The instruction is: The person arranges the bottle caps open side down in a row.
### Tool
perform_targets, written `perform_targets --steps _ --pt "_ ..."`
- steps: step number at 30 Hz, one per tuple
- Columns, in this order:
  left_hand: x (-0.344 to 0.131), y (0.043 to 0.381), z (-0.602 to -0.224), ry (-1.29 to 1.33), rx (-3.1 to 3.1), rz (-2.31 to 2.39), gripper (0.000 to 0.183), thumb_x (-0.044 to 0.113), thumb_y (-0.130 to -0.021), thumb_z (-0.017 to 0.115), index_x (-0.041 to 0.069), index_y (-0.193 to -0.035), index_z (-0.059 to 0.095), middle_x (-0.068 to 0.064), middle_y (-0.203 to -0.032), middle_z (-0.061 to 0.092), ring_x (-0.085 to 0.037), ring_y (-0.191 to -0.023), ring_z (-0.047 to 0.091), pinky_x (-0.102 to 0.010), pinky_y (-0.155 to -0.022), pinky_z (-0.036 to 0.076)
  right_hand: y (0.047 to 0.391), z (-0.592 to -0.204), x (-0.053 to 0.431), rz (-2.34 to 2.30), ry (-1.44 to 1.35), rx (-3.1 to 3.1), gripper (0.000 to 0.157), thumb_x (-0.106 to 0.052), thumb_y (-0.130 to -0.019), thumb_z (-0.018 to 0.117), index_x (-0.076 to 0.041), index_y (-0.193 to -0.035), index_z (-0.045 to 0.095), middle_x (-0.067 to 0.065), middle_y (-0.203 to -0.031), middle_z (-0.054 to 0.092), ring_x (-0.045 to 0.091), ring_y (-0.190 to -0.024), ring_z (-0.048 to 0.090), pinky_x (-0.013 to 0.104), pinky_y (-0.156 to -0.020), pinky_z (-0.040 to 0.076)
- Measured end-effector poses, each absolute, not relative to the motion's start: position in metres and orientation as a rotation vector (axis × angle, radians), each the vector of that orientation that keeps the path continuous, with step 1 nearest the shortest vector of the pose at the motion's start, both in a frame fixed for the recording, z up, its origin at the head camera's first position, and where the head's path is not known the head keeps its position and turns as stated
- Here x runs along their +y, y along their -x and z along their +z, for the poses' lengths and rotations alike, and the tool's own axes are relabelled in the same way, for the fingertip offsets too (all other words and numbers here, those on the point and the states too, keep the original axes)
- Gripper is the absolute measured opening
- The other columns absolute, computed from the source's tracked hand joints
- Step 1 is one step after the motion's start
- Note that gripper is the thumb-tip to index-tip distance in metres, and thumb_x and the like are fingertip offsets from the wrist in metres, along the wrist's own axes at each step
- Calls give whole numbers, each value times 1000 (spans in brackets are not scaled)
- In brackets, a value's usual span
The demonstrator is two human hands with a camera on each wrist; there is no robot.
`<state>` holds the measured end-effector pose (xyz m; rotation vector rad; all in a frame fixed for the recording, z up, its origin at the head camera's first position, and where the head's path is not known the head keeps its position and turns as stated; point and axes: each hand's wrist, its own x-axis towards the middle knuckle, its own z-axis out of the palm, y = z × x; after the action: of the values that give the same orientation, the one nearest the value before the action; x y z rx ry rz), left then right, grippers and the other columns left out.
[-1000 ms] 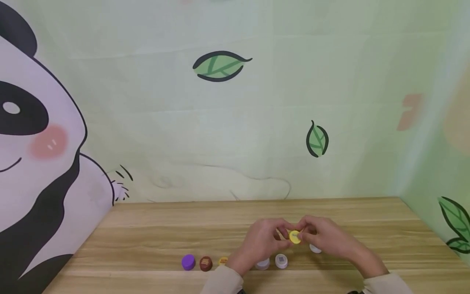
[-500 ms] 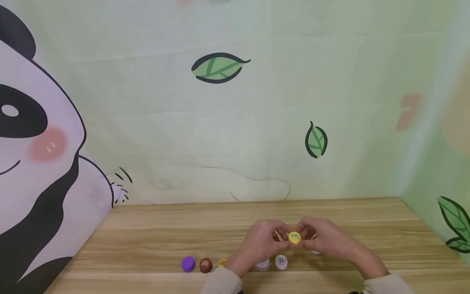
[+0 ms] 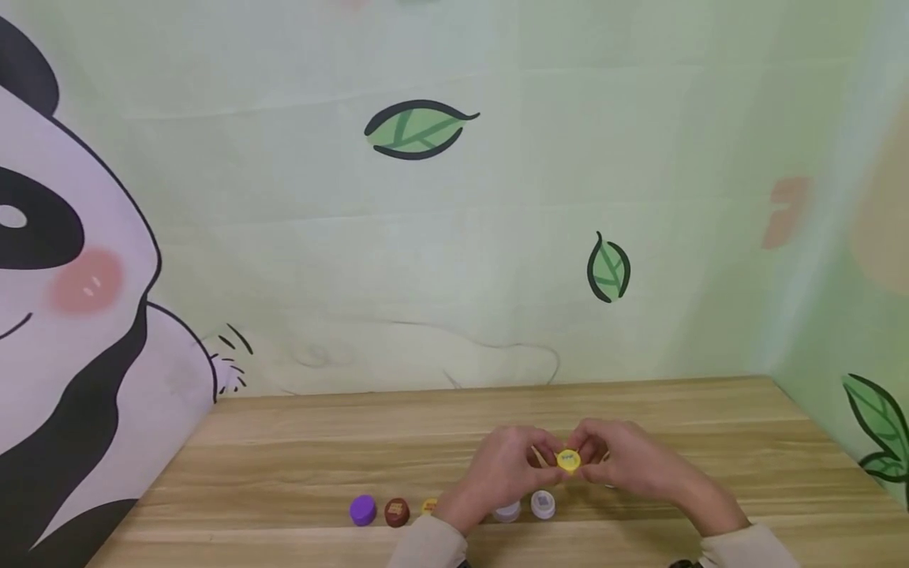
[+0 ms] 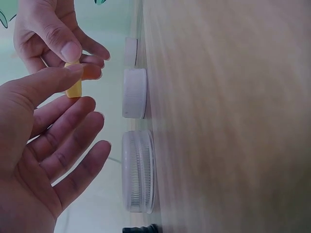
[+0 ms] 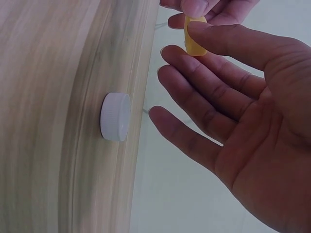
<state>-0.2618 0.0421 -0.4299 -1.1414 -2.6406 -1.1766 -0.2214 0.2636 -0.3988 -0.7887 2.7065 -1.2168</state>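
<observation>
A yellow bottle cap [image 3: 568, 460] is held above the table between both hands, its printed face turned toward the head camera. My left hand [image 3: 506, 467] pinches its left side between thumb and fingertips. From the other side my right hand [image 3: 637, 465] pinches it too. The left wrist view shows the cap [image 4: 74, 90] edge-on under the left thumb, with the lower fingers spread loosely. In the right wrist view a white bottle cap [image 5: 115, 116] sits on the table below the right hand; the head view has it almost fully hidden.
A purple cap [image 3: 363, 510], a brown cap [image 3: 397, 513] and another yellow cap [image 3: 429, 506] line the table's left. Right of the left forearm are a translucent lid [image 3: 507, 512] and a white cap [image 3: 543, 505]. A black ribbed piece [image 4: 141, 229] shows at the left wrist view's edge.
The right thumb has shifted off the yellow cap's face to its lower edge, so more of the print shows. Both hands stay nearly in place, and the white cap behind the right hand is more covered.
</observation>
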Motion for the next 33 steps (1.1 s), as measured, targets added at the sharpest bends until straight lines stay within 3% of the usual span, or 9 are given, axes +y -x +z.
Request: perform_targets --steps 18,33 --pt "42 261 -430 1168 -2683 -1163 21 14 -86 90 13 -104 79 12 -88 74 8 -74 63 -14 -69 50 221 -400 263 -1182 783 2688 21 -4 -89 83 -6 -104 68 -5 -92 71 9 -86 66 28 -77 56" --pt "42 260 -429 1210 -2764 -1163 19 13 -86 90 13 -102 79 13 -85 73 7 -73 64 -14 -68 51 220 -403 263 -1188 758 2623 22 -2 -85 84 -7 -98 68 -3 -86 67 11 -77 62 27 -67 54"
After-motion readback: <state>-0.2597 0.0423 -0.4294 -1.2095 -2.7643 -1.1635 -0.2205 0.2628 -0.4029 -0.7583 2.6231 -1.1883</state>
